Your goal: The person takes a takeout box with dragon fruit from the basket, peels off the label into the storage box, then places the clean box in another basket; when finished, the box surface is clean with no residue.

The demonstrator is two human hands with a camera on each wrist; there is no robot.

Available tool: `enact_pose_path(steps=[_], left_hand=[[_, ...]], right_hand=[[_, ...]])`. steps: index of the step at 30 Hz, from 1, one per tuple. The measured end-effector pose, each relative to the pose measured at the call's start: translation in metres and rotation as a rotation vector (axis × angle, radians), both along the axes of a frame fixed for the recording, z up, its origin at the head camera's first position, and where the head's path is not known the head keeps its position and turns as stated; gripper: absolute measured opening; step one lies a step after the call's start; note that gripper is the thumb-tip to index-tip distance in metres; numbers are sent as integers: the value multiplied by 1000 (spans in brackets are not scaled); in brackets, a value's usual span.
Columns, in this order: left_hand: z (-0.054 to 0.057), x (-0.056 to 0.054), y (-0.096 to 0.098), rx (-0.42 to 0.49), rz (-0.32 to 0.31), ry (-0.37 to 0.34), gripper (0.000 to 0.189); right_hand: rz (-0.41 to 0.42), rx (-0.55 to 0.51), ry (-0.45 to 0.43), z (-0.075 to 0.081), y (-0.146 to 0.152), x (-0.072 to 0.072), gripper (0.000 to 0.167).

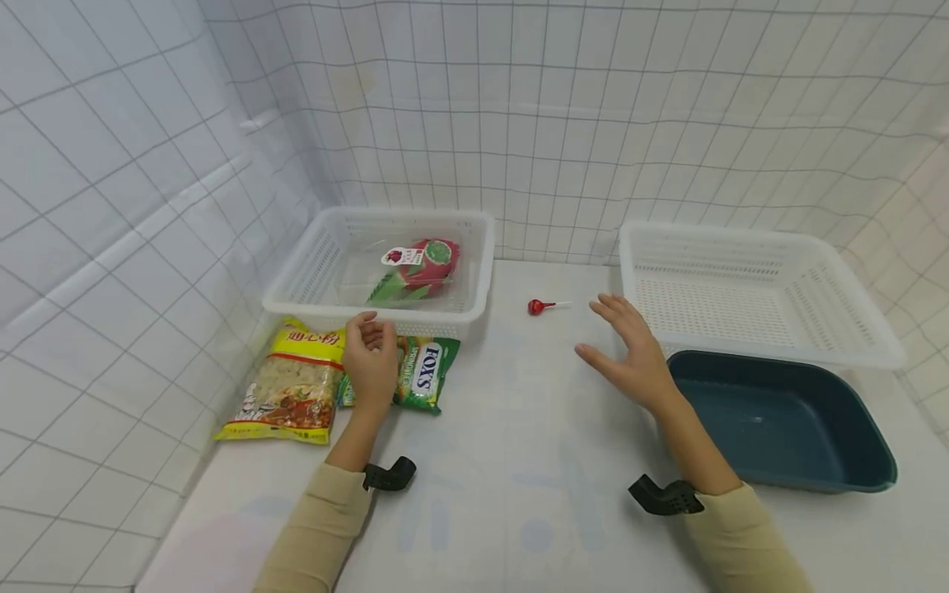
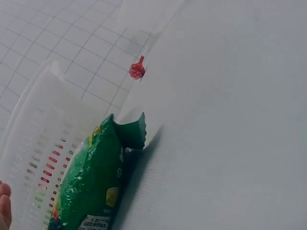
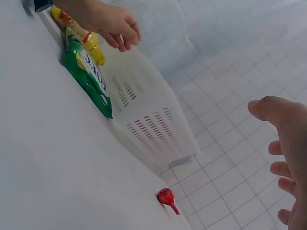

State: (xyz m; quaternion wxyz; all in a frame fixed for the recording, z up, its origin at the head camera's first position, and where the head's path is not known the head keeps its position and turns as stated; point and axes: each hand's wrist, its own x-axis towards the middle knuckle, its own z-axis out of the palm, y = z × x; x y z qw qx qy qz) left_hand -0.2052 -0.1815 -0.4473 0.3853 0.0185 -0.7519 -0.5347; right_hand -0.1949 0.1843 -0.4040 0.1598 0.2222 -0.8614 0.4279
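Note:
My left hand (image 1: pixel 372 362) is over the green Fox's candy bag (image 1: pixel 423 375), close to the front rim of the left white basket (image 1: pixel 474 272). Its fingers curl loosely with nothing between them, as the right wrist view also shows. Inside that basket lies a clear pack with a red dragon fruit (image 1: pixel 432 268). A yellow bag of pasta (image 1: pixel 292 387) lies left of the green one. Held above the table, my right hand (image 1: pixel 630 358) has its fingers spread and thumb apart, and is empty. Left of its fingertips lies a red lollipop (image 1: pixel 536 306) with a white stick.
At the back right stands a second white basket (image 1: pixel 882 329) with nothing in it. A dark teal tub (image 1: pixel 778 482) sits in front of it, beside my right forearm. Grid-patterned white sheeting (image 1: pixel 549 123) closes off the back and sides.

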Motion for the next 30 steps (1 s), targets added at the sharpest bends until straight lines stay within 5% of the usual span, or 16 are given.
enact_pose_path(steps=[7,16,30], left_hand=[[5,-8,-3,253,-67,-155,49],[14,-15,6,592,-123,-51,34],[9,-22,3,685,-165,10,37]], right_hand=[[29,-41,-27,-2,-18,-8,59],[60,-48,-56,4,-42,-23,57],[179,145,-85,48,-85,-72,59]])
